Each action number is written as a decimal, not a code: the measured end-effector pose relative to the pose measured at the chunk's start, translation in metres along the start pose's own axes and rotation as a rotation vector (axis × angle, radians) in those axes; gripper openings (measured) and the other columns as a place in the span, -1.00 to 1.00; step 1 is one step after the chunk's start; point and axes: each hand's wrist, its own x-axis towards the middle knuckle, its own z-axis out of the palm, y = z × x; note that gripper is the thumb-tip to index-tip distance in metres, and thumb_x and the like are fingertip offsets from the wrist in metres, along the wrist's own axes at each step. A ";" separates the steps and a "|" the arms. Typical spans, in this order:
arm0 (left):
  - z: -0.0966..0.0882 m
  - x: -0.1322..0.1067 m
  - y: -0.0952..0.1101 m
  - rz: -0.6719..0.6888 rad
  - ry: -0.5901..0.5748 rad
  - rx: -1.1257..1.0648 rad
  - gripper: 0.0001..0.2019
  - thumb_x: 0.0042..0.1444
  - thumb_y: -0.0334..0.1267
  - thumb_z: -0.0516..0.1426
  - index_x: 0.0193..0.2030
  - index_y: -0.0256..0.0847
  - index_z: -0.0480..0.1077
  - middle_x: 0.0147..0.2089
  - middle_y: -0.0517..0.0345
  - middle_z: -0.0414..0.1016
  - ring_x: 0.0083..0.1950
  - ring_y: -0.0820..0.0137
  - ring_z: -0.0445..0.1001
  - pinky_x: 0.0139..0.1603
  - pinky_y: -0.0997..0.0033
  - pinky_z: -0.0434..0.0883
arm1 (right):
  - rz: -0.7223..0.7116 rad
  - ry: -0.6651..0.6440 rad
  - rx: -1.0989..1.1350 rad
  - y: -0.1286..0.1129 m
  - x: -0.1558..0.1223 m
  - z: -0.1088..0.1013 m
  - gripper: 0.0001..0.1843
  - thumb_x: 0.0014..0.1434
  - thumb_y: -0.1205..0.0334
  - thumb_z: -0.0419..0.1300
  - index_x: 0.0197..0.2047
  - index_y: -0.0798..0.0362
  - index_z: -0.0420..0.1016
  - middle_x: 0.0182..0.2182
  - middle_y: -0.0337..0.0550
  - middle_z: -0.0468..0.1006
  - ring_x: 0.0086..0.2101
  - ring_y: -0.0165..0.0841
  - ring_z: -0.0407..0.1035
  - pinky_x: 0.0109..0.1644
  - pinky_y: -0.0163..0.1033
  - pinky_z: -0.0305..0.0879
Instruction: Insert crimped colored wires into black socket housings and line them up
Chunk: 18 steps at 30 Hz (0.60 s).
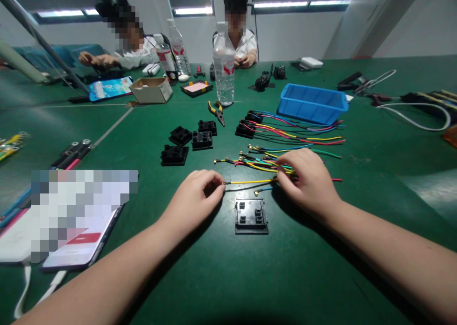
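Observation:
A yellow wire (250, 182) stretches between my two hands, just above the table. Thumb and index finger of my left hand (194, 194) pinch its terminal end. My right hand (309, 179) is closed round its other part, over a loose bundle of coloured wires (246, 162) with brass terminals. Its fingertips partly hide the wires there. Below the yellow wire lies a black plastic plate (251, 215) with small raised clips. A short blue wire (263, 190) with a brass terminal rests between that plate and my right hand.
Several black plastic blocks (174, 155) sit to the left, and wired blocks (245, 128) farther back. Pliers (217, 113), a water bottle (224, 72) and a blue bin (312, 105) stand beyond. A phone (89, 234) lies at left. Two people sit across the table.

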 end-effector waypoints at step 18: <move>-0.002 0.000 -0.003 -0.101 0.008 0.092 -0.92 0.15 -0.25 0.05 -0.26 -0.17 0.32 -0.17 0.11 0.45 -0.07 0.20 0.36 -0.06 0.19 0.29 | 0.169 -0.011 -0.140 0.029 0.006 -0.003 -0.90 0.05 0.36 0.06 -0.45 0.00 0.33 -0.43 -0.15 0.48 -0.31 -0.23 0.33 -0.22 -0.13 0.08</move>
